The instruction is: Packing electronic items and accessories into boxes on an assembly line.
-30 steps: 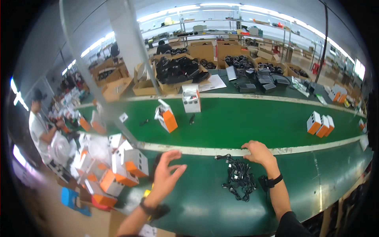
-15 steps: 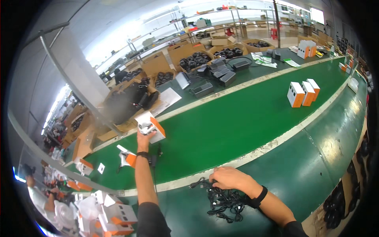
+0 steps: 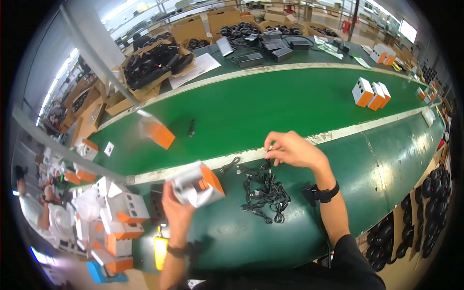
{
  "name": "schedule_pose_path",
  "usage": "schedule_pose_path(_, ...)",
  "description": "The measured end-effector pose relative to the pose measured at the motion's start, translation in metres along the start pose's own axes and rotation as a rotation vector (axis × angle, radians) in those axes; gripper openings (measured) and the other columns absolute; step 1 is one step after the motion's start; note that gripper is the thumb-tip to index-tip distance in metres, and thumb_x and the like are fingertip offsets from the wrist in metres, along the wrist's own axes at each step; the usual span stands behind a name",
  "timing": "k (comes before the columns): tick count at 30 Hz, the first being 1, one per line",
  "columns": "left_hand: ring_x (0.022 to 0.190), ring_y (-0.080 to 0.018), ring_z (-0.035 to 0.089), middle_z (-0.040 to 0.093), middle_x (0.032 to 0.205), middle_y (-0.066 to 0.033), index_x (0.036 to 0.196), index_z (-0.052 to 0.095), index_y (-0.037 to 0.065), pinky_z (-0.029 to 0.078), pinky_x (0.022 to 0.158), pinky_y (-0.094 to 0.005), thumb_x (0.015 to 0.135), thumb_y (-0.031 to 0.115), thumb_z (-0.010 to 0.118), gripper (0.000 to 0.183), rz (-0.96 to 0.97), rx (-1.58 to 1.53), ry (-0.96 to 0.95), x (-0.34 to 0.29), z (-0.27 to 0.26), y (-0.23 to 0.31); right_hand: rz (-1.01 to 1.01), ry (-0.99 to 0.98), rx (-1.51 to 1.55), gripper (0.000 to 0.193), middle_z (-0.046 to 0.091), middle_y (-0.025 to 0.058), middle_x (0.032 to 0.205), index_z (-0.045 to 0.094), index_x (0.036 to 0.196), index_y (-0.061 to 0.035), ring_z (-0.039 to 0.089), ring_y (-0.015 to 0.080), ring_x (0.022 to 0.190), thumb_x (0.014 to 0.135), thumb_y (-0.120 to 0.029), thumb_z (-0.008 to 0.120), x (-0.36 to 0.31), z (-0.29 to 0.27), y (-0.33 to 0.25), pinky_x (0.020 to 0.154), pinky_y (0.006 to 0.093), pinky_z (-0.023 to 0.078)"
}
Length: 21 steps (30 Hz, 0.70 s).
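Left hand (image 3: 178, 209) clamped on open white-and-orange box (image 3: 211, 185), above bench (image 3: 299, 237) near far edge. Right hand (image 3: 294, 151): fingertips together on black cable (image 3: 266, 164), same edge, outside box. Judged progress: three boxes (image 3: 375, 99) on belt (image 3: 270, 106) apparently closed; held box unclosed, cable pile (image 3: 265, 192) left.

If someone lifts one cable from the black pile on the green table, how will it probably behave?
The black cables are thin and bend into loops, so one would probably hang floppy. They cross over each other, so neighbours might drag along. Their slimness suggests little weight.
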<state>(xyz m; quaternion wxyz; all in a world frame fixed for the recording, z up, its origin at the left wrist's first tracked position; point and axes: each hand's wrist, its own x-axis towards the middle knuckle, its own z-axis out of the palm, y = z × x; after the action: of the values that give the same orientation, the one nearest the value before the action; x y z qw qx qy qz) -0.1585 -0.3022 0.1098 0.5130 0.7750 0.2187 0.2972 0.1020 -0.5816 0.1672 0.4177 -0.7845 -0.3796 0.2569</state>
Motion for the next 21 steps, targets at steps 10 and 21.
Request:
schedule_pose_path(10, 0.135, -0.0245, 0.059, 0.06, 0.143, -0.0134, 0.15, 0.05, -0.001, 0.047, 0.119, -0.0425, 0.081, -0.004, 0.088, 0.078, -0.097, -0.393, 0.221, -0.131, -0.011, -0.008, -0.627, -0.01, 0.134, 0.033, 0.076, 0.0108, 0.103, 0.08, 0.122, -0.0037, 0.069, 0.0205, 0.088, 0.09, 0.003, 0.081, -0.067, 0.097, -0.116, 0.076, 0.0329, 0.057)
schedule_pose_path(21, 0.128, -0.0208, 0.062, 0.064, 0.134, -0.0112, 0.142, 0.054, -0.001, 0.053, 0.108, -0.0386, 0.089, -0.006, 0.075, 0.058, -0.179, -0.443, 0.257, -0.124, -0.002, -0.006, -0.915, 0.292, -0.82, 0.028, 0.063, 0.0059, 0.09, 0.071, 0.104, -0.0017, 0.064, 0.0256, 0.099, 0.079, -0.014, 0.075, -0.042, 0.222, -0.108, 0.067, 0.0326, 0.06)
